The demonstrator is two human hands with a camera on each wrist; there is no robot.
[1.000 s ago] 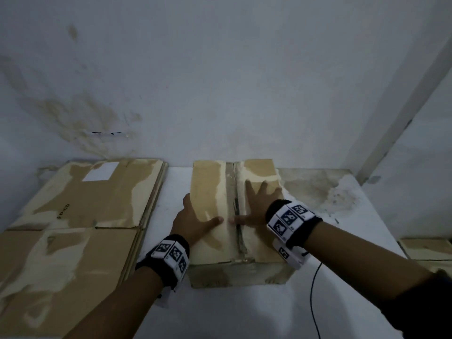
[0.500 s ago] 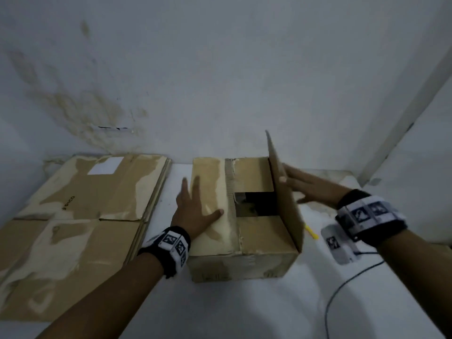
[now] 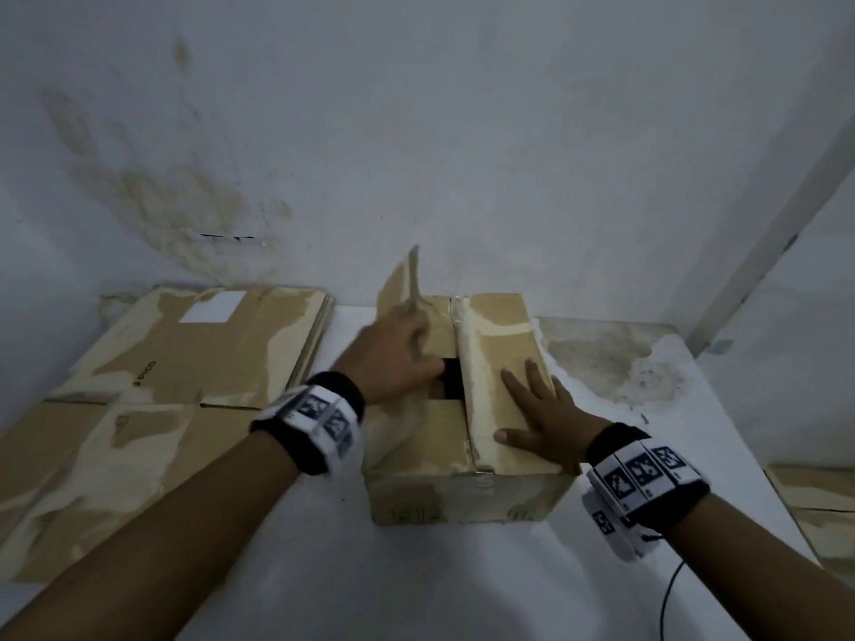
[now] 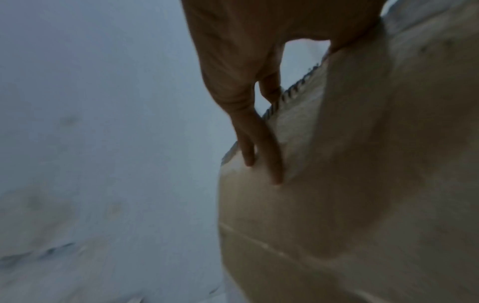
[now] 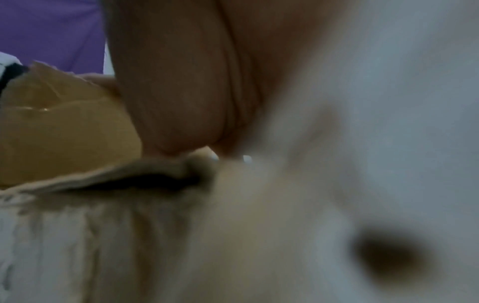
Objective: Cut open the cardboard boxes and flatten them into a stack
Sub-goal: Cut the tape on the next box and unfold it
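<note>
While "PICO" marks flattened cardboard (image 3: 152, 363), hands open box (image 3: 462, 492).

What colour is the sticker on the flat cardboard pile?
White. The sticker sits on the flattened cardboard stack, seen best in the head view.

A bare back room or storeroom, by the look of it: the white wall (image 3: 416, 131) is blotched with brown damp stains (image 3: 176, 201), and the paint is flaking off the white table (image 3: 462, 580). Flattened cardboard (image 3: 152, 390) is stacked at the left, more cardboard (image 3: 814, 506) lies low on the right, and there is no furnishing in sight.
</note>
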